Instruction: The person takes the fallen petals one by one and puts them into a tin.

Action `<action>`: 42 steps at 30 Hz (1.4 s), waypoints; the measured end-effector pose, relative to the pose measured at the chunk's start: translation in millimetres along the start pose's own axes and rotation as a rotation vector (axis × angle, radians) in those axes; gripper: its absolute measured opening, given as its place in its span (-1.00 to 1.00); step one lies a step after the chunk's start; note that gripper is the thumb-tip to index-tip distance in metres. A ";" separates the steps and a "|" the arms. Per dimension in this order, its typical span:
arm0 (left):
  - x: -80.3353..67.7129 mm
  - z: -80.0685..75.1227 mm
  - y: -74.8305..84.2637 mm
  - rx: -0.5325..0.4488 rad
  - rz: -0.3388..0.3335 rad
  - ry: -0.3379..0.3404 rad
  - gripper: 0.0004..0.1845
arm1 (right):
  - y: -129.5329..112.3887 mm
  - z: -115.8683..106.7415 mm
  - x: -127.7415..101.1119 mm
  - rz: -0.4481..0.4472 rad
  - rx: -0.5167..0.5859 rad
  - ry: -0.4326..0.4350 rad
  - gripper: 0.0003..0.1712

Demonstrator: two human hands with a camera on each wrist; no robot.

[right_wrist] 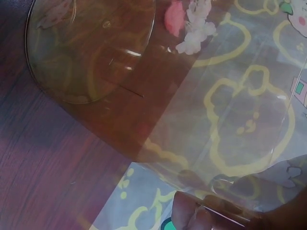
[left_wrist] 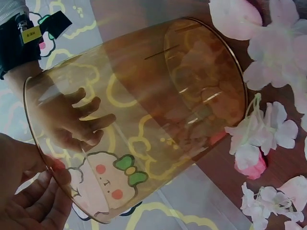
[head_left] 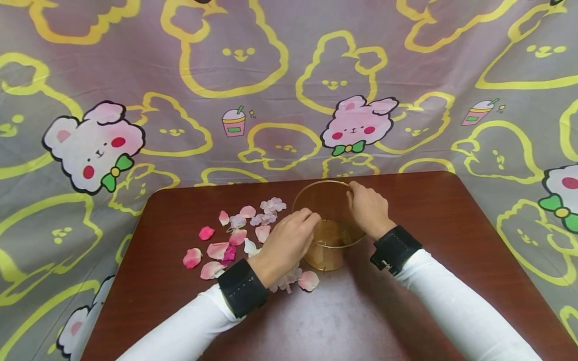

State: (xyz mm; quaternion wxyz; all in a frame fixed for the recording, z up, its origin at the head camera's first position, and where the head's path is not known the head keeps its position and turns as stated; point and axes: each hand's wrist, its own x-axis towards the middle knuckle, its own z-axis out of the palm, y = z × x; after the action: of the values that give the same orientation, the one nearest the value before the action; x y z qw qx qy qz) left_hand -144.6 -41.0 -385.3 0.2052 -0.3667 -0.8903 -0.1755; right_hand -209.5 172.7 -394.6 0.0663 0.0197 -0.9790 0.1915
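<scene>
Desk [head_left: 451,240]: dark red-brown top w/ rounded far corners; bare room to the right of the cup and along the near edge betw. my sleeves. Left of centre is crowded w/ petals [head_left: 217,248], pink and white, loose, some tucked under my left wrist. Cartoon bunny cloth [head_left: 289,75] hangs behind and around the desk.

My left hand [head_left: 289,240] sits at the cup's near-left rim, fingers curled over the edge; the left wrist view shows fingertips pinching the rim. My right hand [head_left: 368,208] is on the far-right rim, fingers curled onto it, gripping too.

The clear amber plastic cup [head_left: 327,235] stands at mid-desk, about upright, betw. both hands, just right of the petals. See-through wall, thin gold-looking rim, nothing visible inside.
</scene>
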 end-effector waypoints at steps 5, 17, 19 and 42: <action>2.3 0.7 1.4 -0.021 -0.007 -0.010 -0.83 | 0.8 0.8 0.0 0.004 -0.006 0.002 -0.78; -1.2 3.6 1.4 0.034 0.031 0.018 -0.83 | 0.8 -0.5 -1.4 0.000 -0.009 -0.022 -0.78; -2.0 4.4 1.2 0.032 0.043 0.031 -0.88 | 0.5 -0.3 -1.3 0.001 -0.012 -0.023 -0.78; -27.8 -11.3 1.2 0.044 0.018 0.092 -0.80 | 0.5 0.9 -0.7 0.001 -0.006 -0.019 -0.78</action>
State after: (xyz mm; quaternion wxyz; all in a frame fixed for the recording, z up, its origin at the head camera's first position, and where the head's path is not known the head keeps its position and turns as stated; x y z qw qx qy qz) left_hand -123.0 -61.5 -389.2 0.2556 -0.3614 -0.8803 -0.1707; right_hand -209.0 172.9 -395.7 0.0570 0.0208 -0.9803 0.1882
